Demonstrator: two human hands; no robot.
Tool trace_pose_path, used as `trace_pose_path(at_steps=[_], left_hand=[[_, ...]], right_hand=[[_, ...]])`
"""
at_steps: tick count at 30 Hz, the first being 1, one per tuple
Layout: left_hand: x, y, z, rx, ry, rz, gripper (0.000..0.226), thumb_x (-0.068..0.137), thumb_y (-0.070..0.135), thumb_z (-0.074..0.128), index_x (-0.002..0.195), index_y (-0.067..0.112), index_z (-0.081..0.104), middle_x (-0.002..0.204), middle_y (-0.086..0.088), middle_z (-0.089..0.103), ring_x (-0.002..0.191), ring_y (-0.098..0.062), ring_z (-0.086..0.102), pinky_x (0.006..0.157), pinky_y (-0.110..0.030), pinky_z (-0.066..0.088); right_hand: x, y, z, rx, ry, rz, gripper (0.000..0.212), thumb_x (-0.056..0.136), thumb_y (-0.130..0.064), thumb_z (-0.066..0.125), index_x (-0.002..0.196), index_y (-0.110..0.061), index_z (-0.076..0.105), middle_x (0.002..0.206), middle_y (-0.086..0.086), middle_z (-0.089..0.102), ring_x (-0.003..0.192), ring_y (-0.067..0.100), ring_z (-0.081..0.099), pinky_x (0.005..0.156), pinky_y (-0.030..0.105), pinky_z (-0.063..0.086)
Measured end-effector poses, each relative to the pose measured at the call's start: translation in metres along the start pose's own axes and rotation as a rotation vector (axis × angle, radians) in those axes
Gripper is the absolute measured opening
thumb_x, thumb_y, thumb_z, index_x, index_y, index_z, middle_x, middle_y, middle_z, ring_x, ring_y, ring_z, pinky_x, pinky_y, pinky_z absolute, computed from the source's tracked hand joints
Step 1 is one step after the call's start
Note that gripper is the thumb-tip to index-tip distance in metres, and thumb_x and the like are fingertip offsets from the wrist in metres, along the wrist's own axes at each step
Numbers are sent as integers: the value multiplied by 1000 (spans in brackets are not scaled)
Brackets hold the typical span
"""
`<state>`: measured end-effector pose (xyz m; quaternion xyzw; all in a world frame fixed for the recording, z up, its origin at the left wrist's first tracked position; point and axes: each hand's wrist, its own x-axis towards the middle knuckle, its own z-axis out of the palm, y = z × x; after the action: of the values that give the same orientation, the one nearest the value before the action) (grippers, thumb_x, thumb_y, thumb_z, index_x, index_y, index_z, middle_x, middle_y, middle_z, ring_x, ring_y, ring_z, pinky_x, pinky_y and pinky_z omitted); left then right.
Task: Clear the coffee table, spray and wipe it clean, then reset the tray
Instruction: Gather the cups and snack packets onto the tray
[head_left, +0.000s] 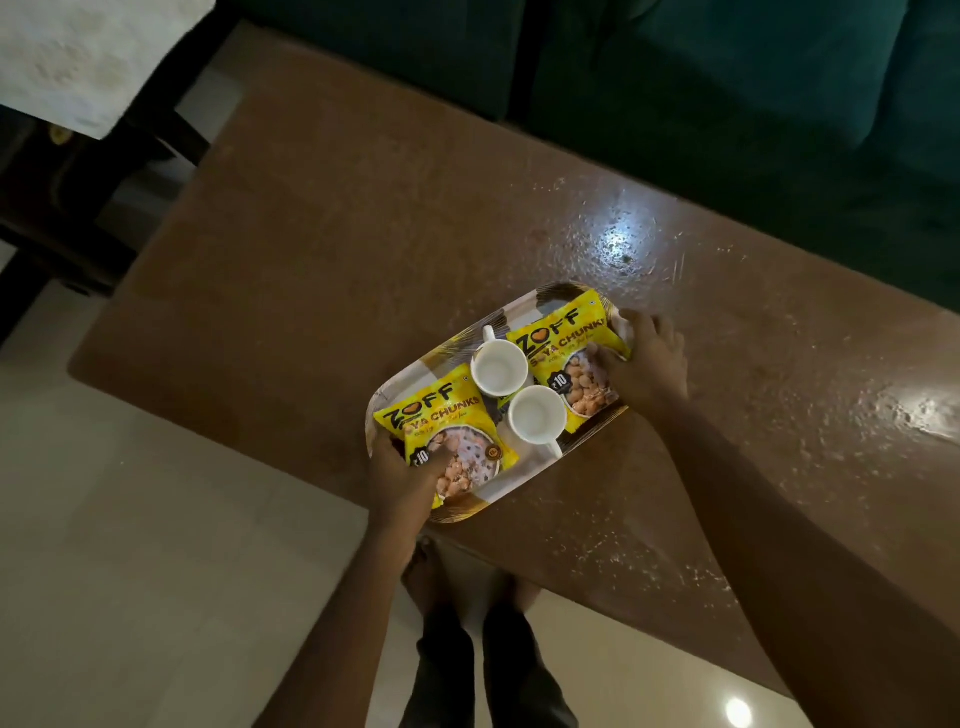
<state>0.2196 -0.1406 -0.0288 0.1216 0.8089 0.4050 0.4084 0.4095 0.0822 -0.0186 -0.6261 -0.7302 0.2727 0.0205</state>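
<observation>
With fingers curled around opposite ends, left hand (402, 480) and right hand (647, 364) steady the loaded tray (524, 480) level on the table (363, 208)

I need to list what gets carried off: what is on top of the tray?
On the tray: two white cups, seemingly empty, and two yellow packets. Anything beneath the packets is hidden.

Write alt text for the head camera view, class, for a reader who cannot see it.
A person's left hand and right hand grip opposite ends of a tray resting on a brown coffee table. The tray carries two empty white cups and two yellow snack packets.
</observation>
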Motion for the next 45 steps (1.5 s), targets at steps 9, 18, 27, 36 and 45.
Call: trace_pose_path(at_steps=[9, 18, 27, 36, 45], left_hand=[[-2, 0, 7, 124, 322, -194, 84, 75, 37, 80, 140, 1, 40, 135, -23, 47, 123, -37, 48, 100, -45, 43], [9, 2, -9, 94, 287, -149, 93, 54, 45, 84, 133, 8, 50, 123, -16, 59, 111, -33, 58, 92, -51, 49], [-9, 82, -71, 111, 293, 24, 80, 59, 43, 81, 132, 23, 53, 128, -4, 58, 120, -24, 54, 96, -49, 48], [20, 163, -187, 177, 254, 157, 56, 71, 35, 82, 123, 31, 61, 127, -7, 54, 118, -27, 52, 95, -46, 48], [71, 218, -318, 221, 372, 158, 47, 77, 62, 64, 114, 33, 65, 118, -7, 63, 110, -30, 57, 89, -50, 49]], right_hand=[[4, 4, 9, 120, -79, 75, 66, 91, -44, 63, 140, -5, 42, 138, 22, 45, 130, 39, 38, 104, 48, 33], [-21, 2, -5, 186, 14, 123, 58, 89, -34, 70, 132, -3, 47, 131, 25, 44, 127, 38, 36, 100, 44, 35], [-65, -50, -58, 299, 67, 174, 69, 91, -36, 68, 147, -9, 37, 139, 24, 42, 131, 35, 33, 102, 43, 34], [-96, -176, -68, 420, 163, 199, 61, 93, -40, 64, 148, -36, 38, 128, 19, 39, 126, 38, 37, 104, 48, 39], [-118, -325, -48, 472, 231, 230, 59, 92, -43, 64, 146, -36, 42, 129, 21, 39, 127, 39, 36, 104, 48, 38]])
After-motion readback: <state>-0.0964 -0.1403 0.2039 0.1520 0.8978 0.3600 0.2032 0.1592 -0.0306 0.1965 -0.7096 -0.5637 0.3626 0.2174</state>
